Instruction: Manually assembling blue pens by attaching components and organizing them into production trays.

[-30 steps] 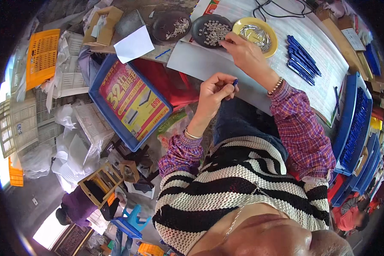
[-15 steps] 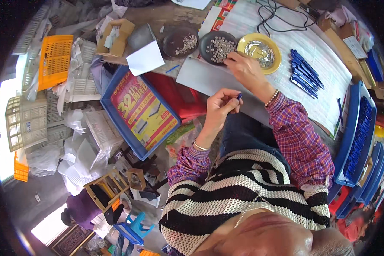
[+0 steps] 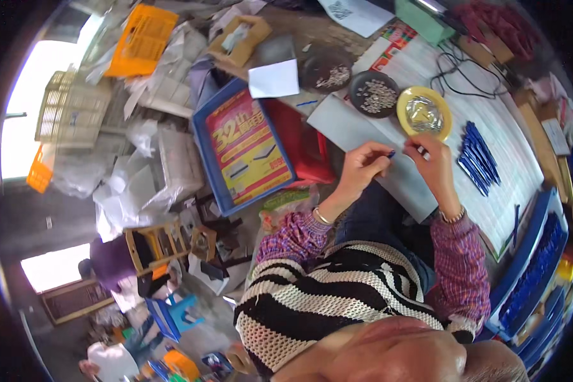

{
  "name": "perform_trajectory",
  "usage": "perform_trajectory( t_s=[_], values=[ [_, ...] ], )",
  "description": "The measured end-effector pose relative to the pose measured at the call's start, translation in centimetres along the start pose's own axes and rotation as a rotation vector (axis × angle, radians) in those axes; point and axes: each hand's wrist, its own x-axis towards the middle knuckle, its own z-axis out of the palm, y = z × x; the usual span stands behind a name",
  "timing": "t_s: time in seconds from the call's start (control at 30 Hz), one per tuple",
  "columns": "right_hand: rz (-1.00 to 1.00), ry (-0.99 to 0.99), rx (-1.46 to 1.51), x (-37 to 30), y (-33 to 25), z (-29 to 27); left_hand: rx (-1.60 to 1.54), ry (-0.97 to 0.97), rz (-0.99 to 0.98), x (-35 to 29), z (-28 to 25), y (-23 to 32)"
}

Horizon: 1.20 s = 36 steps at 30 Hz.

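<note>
My left hand is closed in a pinch on a small dark-blue piece, whose end pokes out past the fingertips. Just to its right, my right hand has its fingers drawn together around a small silvery-white piece. The two hands are apart, above the near edge of the table. Beyond the right hand stands a yellow bowl of thin shiny metal parts. Left of that, a dark bowl contains small metal pieces. Several slim blue sticks lie in a bunch to the right.
Another dark bowl with small parts and a white paper are farther left. A blue tray lined with a printed sheet stands beside the table. A long blue bin of blue sticks is at right. A black cable curls at the back.
My right hand has come back from the dark bowl of metal pieces to beside my left hand, now with a small piece in its fingers. The whole view has shifted and turned.
</note>
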Motion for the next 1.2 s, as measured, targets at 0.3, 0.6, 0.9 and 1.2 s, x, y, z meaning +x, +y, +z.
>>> perform_trajectory(
  t_s=[0.3,0.6,0.9,1.2],
  values=[
    [0.197,-0.106,0.140,-6.2,-1.7,-1.5,0.001,-0.100,0.055,-0.1,4.1,-0.7],
    [0.385,-0.043,0.414,-8.9,-3.0,-1.5,-0.020,-0.107,0.069,-0.4,7.3,-1.3],
    [0.280,-0.055,0.401,-10.5,-2.1,-1.5,0.028,-0.059,0.138,-1.2,8.1,-1.6],
    [0.283,-0.036,0.279,-10.4,-2.0,-1.0,0.009,-0.094,0.120,-1.2,7.9,-1.9]
  ],
)
